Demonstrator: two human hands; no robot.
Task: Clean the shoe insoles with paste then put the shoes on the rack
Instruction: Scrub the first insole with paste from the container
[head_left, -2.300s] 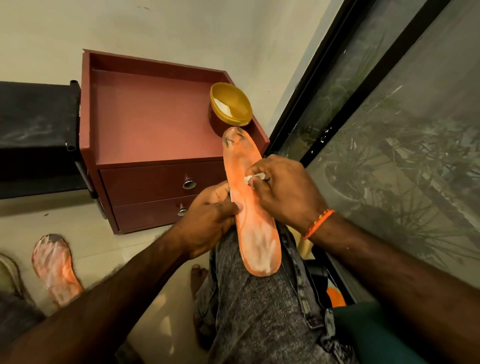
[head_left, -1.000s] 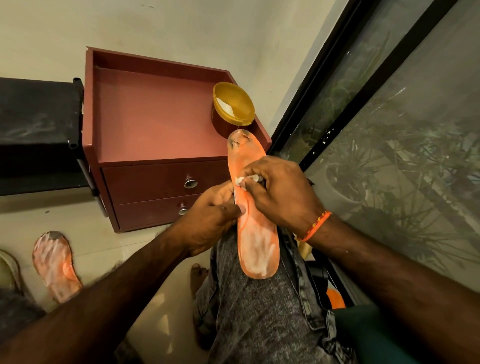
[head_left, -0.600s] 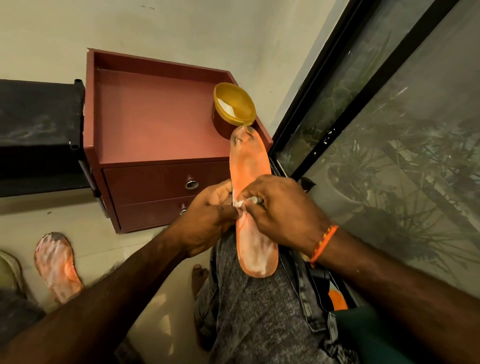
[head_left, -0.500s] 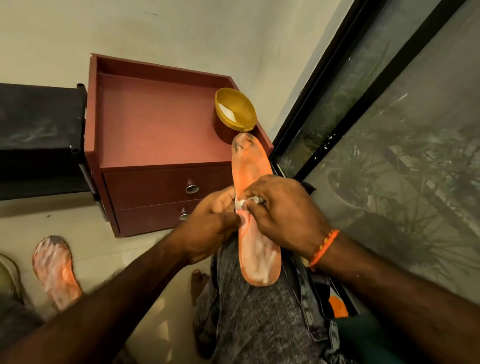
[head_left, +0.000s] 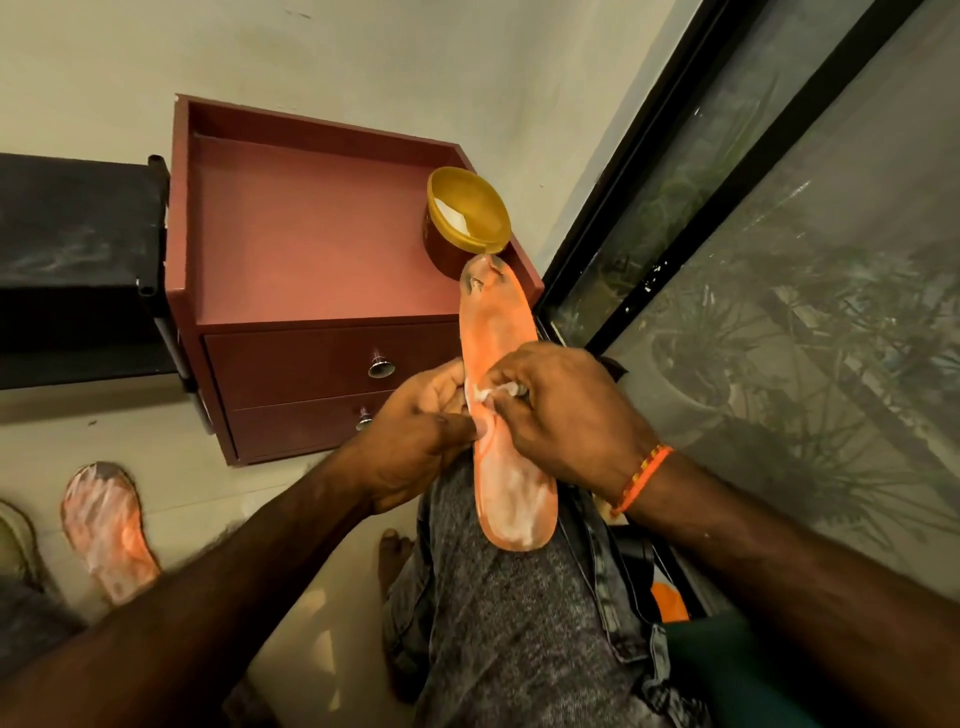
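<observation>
An orange insole (head_left: 506, 415) lies along the person's knee (head_left: 498, 597), with its toe end pointing to 12 o'clock and its heel end white with paste. The left hand (head_left: 415, 436) holds the insole at its 9 o'clock edge; its grip is pinching that edge, thumb on top. The right hand (head_left: 563, 415) is at the 3 o'clock side, and its grip is pinching a small white wad (head_left: 485, 395) that is pressed on the middle of the insole. At 12 o'clock from the hands stands a red cabinet (head_left: 311, 249) with two drawers. A yellow tub (head_left: 465, 218) with white paste inside sits on the cabinet's top, just past the insole's toe. A second insole (head_left: 106, 525), also smeared white, lies on the floor (head_left: 218, 499) at 9 o'clock. A black rack (head_left: 78, 260) stands just beside the cabinet, at its 9 o'clock side.
</observation>
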